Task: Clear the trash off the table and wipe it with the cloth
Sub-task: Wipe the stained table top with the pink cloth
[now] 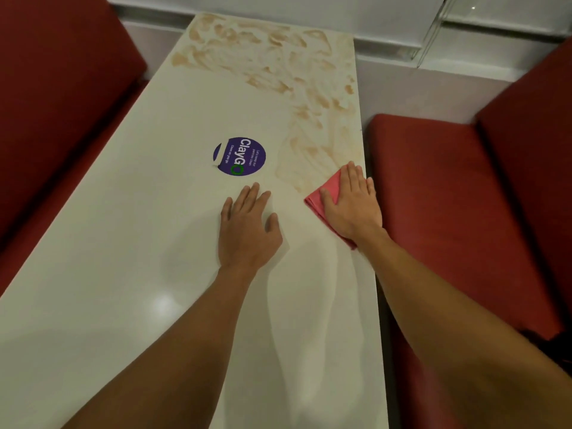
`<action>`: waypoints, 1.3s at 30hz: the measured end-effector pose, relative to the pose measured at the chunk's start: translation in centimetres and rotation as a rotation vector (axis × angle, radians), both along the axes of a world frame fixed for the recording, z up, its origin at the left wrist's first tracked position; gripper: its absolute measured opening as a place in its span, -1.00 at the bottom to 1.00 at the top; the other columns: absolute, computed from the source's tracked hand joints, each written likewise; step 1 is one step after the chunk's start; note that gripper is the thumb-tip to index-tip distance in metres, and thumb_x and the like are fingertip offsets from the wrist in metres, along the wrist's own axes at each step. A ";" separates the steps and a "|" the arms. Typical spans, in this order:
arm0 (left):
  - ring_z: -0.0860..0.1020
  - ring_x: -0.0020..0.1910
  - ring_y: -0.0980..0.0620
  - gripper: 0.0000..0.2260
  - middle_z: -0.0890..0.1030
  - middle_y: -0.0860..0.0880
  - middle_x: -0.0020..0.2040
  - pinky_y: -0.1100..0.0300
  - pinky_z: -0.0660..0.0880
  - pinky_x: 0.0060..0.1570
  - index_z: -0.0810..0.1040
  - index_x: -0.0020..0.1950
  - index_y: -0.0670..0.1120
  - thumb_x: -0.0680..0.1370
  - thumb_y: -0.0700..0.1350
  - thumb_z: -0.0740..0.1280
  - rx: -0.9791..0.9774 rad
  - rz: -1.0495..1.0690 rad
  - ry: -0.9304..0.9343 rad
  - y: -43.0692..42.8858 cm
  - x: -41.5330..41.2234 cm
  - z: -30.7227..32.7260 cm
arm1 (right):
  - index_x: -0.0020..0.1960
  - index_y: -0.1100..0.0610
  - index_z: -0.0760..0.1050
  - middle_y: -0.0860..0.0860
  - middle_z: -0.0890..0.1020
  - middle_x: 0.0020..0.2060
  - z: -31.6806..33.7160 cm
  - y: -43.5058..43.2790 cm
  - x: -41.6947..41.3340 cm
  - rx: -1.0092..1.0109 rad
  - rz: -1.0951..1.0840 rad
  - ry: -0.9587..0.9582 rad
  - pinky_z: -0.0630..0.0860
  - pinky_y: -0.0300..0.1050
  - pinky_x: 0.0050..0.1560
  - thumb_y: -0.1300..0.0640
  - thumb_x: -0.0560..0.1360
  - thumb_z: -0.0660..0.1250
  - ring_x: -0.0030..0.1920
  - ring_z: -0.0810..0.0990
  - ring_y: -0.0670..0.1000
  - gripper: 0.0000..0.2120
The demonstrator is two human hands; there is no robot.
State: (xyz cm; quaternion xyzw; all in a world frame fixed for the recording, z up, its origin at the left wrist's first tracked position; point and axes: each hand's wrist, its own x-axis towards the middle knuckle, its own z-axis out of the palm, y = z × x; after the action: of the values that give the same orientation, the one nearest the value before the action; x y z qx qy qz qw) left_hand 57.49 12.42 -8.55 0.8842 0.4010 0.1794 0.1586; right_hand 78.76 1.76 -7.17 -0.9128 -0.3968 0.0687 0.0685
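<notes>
The white table (130,236) runs away from me, with brown smears (278,54) across its far end and down its right side. A folded red cloth (322,196) lies near the table's right edge, at the near end of the smears. My right hand (353,202) presses flat on the cloth with straight fingers. My left hand (247,227) rests flat on the bare tabletop to the left of the cloth, fingers spread, holding nothing. No trash shows on the table.
A round purple sticker (240,156) is stuck to the middle of the table. Red cushioned bench seats stand on the left (55,103) and right (458,196). A pale wall ledge (340,23) runs behind the table's far end.
</notes>
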 end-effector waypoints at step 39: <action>0.10 0.67 0.10 -0.46 0.22 0.07 0.68 -0.04 0.02 0.65 0.36 0.61 0.08 0.62 0.09 0.11 -0.003 -0.010 0.037 0.0 -0.1 0.2 | 0.71 0.21 -0.15 0.08 -0.12 0.71 -1.5 -2.1 0.7 0.100 -0.006 0.066 -0.06 0.12 0.69 -0.10 0.75 -0.14 0.70 -0.19 0.05 -0.36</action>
State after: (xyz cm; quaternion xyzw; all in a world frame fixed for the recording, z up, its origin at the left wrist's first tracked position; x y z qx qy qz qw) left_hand 57.43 12.39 -8.33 0.8892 0.3996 0.1616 0.1533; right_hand 79.44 -0.30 -8.65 -0.9067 -0.3945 0.0784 0.1272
